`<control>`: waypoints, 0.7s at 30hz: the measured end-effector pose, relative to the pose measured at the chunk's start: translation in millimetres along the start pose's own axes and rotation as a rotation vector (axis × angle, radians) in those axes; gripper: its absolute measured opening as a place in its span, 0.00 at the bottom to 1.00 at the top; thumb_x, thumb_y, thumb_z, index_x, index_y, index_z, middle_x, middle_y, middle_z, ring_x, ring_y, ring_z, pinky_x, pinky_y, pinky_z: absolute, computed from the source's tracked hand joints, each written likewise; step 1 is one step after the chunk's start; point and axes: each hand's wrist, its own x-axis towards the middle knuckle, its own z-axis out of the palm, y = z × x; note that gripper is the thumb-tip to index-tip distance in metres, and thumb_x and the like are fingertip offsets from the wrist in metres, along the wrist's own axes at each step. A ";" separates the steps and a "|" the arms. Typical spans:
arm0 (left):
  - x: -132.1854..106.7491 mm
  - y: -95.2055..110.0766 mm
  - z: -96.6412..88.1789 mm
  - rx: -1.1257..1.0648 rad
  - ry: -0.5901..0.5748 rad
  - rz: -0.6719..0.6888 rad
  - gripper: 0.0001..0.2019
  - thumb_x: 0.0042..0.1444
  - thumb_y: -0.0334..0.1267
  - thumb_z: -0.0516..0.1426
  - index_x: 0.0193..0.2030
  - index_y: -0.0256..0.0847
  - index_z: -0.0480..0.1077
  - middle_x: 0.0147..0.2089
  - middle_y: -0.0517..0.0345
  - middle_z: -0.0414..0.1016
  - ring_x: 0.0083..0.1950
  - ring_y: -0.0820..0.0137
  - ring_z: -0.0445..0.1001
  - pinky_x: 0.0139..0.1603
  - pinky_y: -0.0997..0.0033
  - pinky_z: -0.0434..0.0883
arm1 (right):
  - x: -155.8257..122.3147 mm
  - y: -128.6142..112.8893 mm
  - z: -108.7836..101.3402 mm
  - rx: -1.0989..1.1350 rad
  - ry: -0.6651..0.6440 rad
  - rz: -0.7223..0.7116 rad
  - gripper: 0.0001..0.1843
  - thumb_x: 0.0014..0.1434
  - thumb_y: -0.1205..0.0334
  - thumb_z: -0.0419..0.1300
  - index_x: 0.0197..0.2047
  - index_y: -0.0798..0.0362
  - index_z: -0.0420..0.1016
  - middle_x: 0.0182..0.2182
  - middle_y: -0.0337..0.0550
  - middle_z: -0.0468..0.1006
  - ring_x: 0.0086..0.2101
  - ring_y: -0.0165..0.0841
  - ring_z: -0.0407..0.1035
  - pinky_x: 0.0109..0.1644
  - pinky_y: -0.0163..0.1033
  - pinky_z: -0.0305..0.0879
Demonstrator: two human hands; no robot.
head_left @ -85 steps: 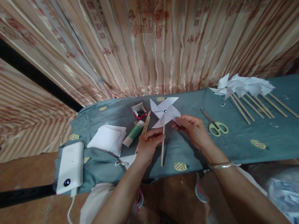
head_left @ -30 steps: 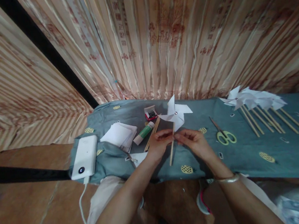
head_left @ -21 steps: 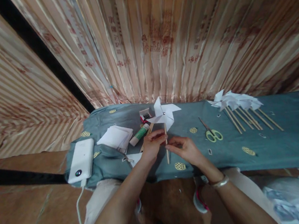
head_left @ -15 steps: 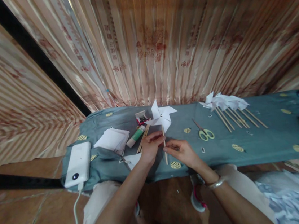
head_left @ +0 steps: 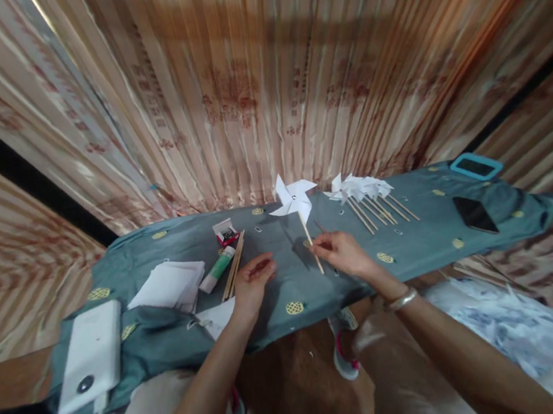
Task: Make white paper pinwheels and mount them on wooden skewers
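One hand on the stick: only the right hand (head_left: 337,253) holds the pinwheel stick (head_left: 309,240); thumb and fingertips are pressed together on its lower part, in a pinch.
Change: half a second ago both hands gripped this stick; now the left hand (head_left: 251,282) has let it go.
Position of the pinwheel: the paper wheel (head_left: 294,199) sits at the far end of the stick, raised above the cloth (head_left: 413,250). It is now nearer to the finished pinwheels (head_left: 359,187) than before, but not touching them.
Meaning of the change: the wheel keeps its place on the stick without the second hand, so I judge that the joint holds by itself.
Right arm pose: the forearm comes in from the lower right with a metal bangle (head_left: 401,299) at the wrist; the hand is low over the cloth and the stick leans up and away from it, toward the left.
Left arm pose: the hand rests palm down on the cloth, fingers loosely bent and holding nothing, just beside the bare sticks (head_left: 235,272) and near the glue stick (head_left: 218,270).
Further out: paper squares (head_left: 168,286) and a white power bank (head_left: 90,356) lie to the left, and a dark phone (head_left: 475,213) lies well apart to the right.
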 end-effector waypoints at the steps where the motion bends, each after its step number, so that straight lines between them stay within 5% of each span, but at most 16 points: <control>1: -0.6 0.1 -0.6 0.007 -0.006 0.001 0.20 0.32 0.44 0.71 0.35 0.38 0.79 0.30 0.58 0.77 0.32 0.71 0.74 0.37 0.71 0.73 | 3.5 4.2 -8.6 -0.063 0.001 0.021 0.13 0.58 0.56 0.57 0.31 0.53 0.79 0.25 0.40 0.80 0.27 0.32 0.70 0.32 0.34 0.58; 14: -50.4 19.1 0.3 0.231 -0.207 0.090 0.09 0.41 0.42 0.67 0.30 0.41 0.81 0.28 0.58 0.76 0.29 0.73 0.71 0.30 0.76 0.68 | 34.2 96.6 -64.1 -0.705 -0.053 0.367 0.16 0.62 0.60 0.53 0.40 0.54 0.82 0.39 0.53 0.84 0.42 0.40 0.77 0.38 0.36 0.63; 21: -57.2 30.8 -3.0 0.253 -0.255 0.107 0.06 0.45 0.40 0.65 0.25 0.40 0.80 0.23 0.58 0.72 0.25 0.75 0.67 0.26 0.77 0.64 | 61.6 117.2 -60.2 -0.820 -0.082 0.415 0.17 0.63 0.62 0.52 0.44 0.58 0.80 0.43 0.59 0.82 0.45 0.43 0.77 0.45 0.40 0.67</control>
